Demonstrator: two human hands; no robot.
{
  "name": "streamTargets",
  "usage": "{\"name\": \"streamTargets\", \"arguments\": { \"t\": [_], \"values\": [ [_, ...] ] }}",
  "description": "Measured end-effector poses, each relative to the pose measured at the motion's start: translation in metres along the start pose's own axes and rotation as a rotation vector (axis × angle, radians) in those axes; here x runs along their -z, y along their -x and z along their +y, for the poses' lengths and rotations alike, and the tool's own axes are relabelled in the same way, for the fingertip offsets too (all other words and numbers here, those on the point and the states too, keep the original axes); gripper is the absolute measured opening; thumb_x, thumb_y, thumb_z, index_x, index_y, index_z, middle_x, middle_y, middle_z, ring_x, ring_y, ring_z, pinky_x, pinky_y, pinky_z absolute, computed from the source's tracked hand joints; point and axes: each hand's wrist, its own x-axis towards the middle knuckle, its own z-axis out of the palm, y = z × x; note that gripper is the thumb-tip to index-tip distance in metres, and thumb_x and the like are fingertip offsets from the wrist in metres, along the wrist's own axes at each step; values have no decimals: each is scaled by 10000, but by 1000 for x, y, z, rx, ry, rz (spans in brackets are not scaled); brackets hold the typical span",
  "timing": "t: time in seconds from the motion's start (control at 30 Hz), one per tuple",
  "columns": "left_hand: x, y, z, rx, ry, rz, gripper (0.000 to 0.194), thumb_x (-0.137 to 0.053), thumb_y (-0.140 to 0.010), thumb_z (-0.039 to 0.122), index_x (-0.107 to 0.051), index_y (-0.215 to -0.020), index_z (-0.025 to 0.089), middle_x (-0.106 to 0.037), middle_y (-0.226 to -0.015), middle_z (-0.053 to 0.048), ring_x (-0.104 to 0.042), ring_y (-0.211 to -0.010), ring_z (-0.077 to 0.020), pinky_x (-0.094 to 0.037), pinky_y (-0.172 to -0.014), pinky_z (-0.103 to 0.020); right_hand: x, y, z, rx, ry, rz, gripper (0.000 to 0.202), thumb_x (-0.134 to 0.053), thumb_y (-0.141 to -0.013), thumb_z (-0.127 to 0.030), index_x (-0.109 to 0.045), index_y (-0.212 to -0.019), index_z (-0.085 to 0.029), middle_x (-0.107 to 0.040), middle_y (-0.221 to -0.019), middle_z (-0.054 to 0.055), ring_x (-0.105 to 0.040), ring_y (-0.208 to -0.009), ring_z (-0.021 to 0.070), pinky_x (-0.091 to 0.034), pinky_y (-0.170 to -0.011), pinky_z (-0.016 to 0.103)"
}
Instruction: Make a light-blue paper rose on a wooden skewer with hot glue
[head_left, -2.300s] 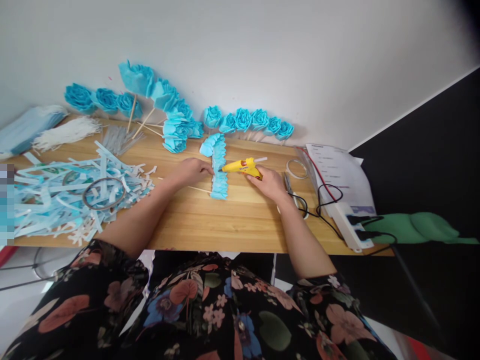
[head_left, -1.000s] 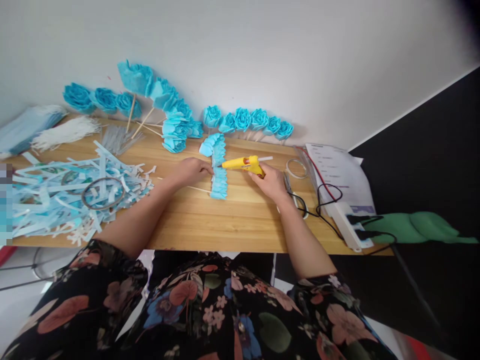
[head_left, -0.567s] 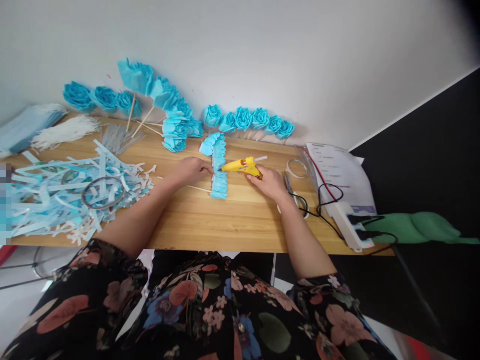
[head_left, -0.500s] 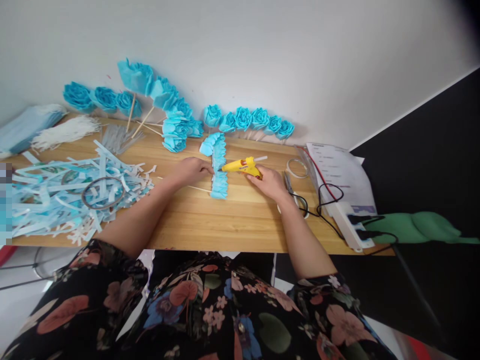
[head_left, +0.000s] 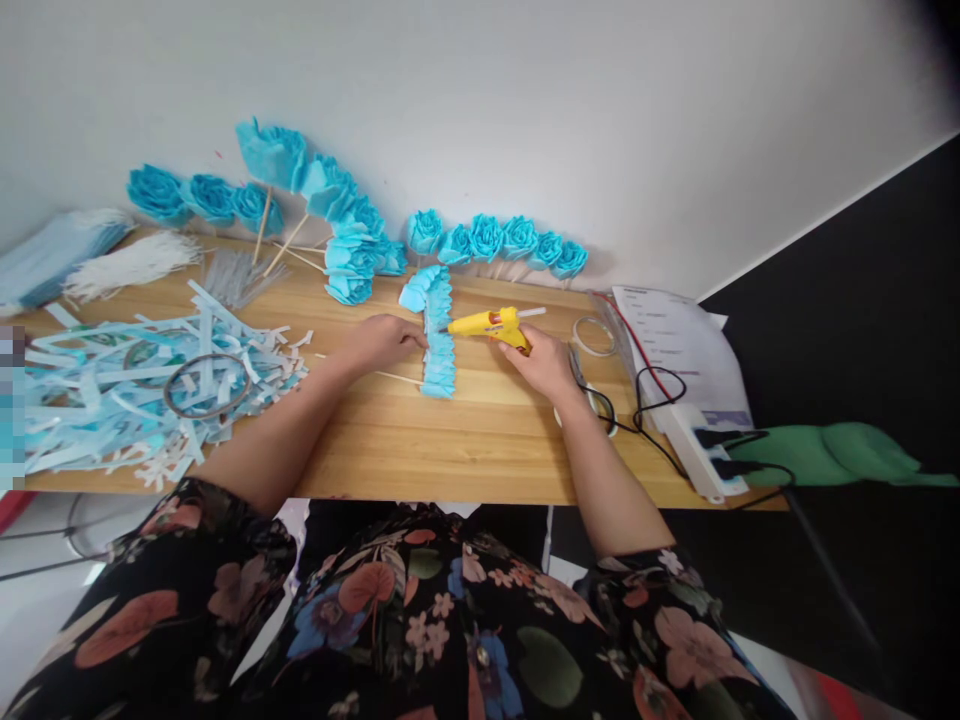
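A yellow hot glue gun (head_left: 489, 323) is in my right hand (head_left: 544, 362), fingers wrapped round its handle. Its nozzle points left and meets the strip near the middle. That blue frilled crepe-paper strip (head_left: 441, 362) lies lengthwise away from me on the table, with a larger blue piece at its far end. My left hand (head_left: 386, 343) has its fingers closed at the strip's left edge, seemingly pinching it; the fingertips are partly hidden. Under that hand a thin wooden stick (head_left: 399, 377) reaches toward the strip.
Blue paper roses (head_left: 486, 237) line the wall, some on sticks. Paper shreds (head_left: 112, 390) with a dark ring (head_left: 206, 386) are heaped at left. On the right are scissors (head_left: 576, 367), a tape roll (head_left: 594, 336), printed sheets (head_left: 679, 350) and a power strip (head_left: 701, 455) with black cords.
The glue gun has tilted a little, its back end rising and shifting right, with the nozzle slightly higher along the strip. My left hand and the strip stay nearly still.
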Motion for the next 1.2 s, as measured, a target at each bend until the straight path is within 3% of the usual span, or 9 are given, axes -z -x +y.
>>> {"name": "streamTargets", "arguments": {
  "t": [0.1, 0.3, 0.57, 0.83, 1.07, 1.2],
  "values": [
    [0, 0, 0, 3, -9, -2, 387, -480, -856, 232, -829, -1009, 295, -806, -1038, 31, -725, -902, -201, -513, -790, -253, 0, 0, -1, -7, -57, 24, 311, -602, -905, -422, -718, -1103, -211, -762, -894, 68, -652, -741, 222, -375, -635, 285],
    [0, 0, -1, -1, -19, -17, 405, -470, -858, 215, -823, -1040, 295, -800, -1073, 22, -727, -922, -208, -512, -800, -260, -5, -3, 3, 60, 64, -116, 260, -624, -897, -443, -717, -987, -218, -762, -879, 79, -648, -750, 237, -317, -611, 286],
    [0, 0, -1, -17, 27, -1, 384, -484, -852, 200, -823, -1008, 290, -804, -1052, 18, -729, -909, -201, -508, -792, -261, -6, -3, 4, 57, 55, -126, 283, -621, -910, -442, -717, -1053, -219, -767, -890, 78, -650, -747, 238, -312, -612, 287],
    [3, 1, 3, -6, 9, -22, 398, -474, -860, 187, -824, -1030, 268, -801, -1070, 5, -732, -922, -216, -511, -800, -272, -7, -3, 5, 81, 35, -88, 273, -627, -902, -423, -727, -1051, -217, -763, -882, 78, -644, -745, 235, -318, -618, 288],
    [-2, 0, -2, -21, 0, 25, 373, -480, -867, 206, -824, -991, 281, -802, -1063, 23, -734, -920, -198, -512, -797, -253, -4, -1, 2, 15, -85, 77, 307, -612, -887, -436, -724, -1037, -193, -739, -842, 61, -610, -699, 204, -344, -616, 279],
    [-1, 0, -1, -26, -12, 19, 385, -478, -859, 196, -824, -1004, 283, -803, -1062, 21, -735, -919, -201, -510, -778, -254, -5, -2, 4, 42, -21, -23, 296, -619, -887, -442, -724, -1013, -196, -743, -841, 66, -608, -699, 209, -316, -606, 281]
  ]
}}
